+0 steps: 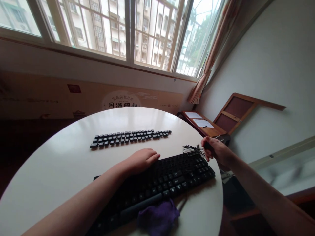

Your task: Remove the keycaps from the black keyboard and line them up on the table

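A black keyboard [172, 178] lies slanted across the near side of a round white table [61, 164]. My left hand [141, 160] rests flat on the keyboard's upper edge, fingers stretched out toward the right. My right hand [216, 151] hovers at the keyboard's far right end, fingers curled round a thin wire tool [218, 139] whose prongs stick out. Farther back on the table, rows of loose black keycaps [129, 136] lie lined up.
A purple cloth [158, 216] lies at the keyboard's near edge. The keyboard's coiled cable [193, 149] sits by the table's right rim. Past the rim stand a wooden desk with papers [203, 124] and a leaning wooden frame [238, 109]. Windows run along the back.
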